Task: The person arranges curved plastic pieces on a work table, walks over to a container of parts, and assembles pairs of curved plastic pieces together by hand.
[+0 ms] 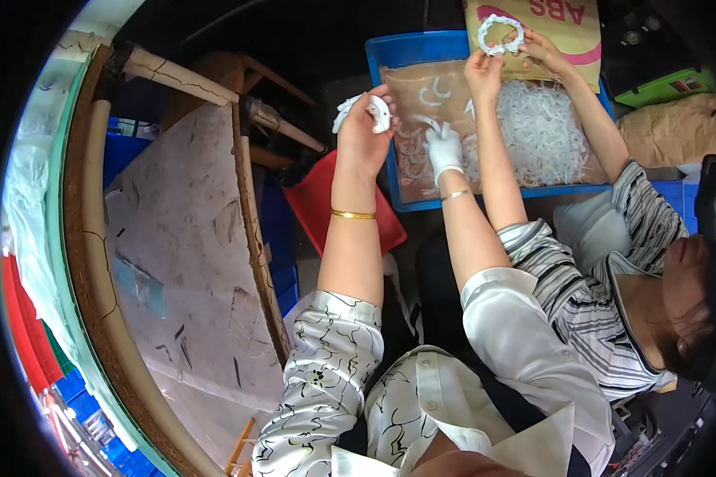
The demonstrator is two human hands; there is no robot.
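Left hand (pixel 364 119), bare with a gold bangle at the wrist, is raised near the upper middle of the frame and curled shut around a small bunch of white plastic pieces (pixel 371 109), which poke out above the fingers. To its right the right hand (pixel 444 148), in a white glove, reaches down into the blue tray (pixel 410 49), fingers drawn together on the loose pieces there; whether it has actually pinched one I cannot tell, since the white glove blends with the white parts. The tray sits in the upper middle to upper right, lined with brown paper, and a dense heap of white curved pieces (pixel 542 131) fills its right half, while only a few scattered ones lie on the left half. Judging by that, a handful has been gathered so far and most of the heap is yet to be gone through. A second person in a striped top works from the right side, both of their hands (pixel 517 54) up at the top edge holding a white toothed ring (pixel 500 34) over the far end of the tray. A red tray (pixel 322 203) lies below the blue one, partly covered by the left forearm, and a large worn round board (pixel 175 262) takes up the left of the frame. The tray's lower right corner is hidden behind the other person's arm, and the far corners of the picture fade into black.
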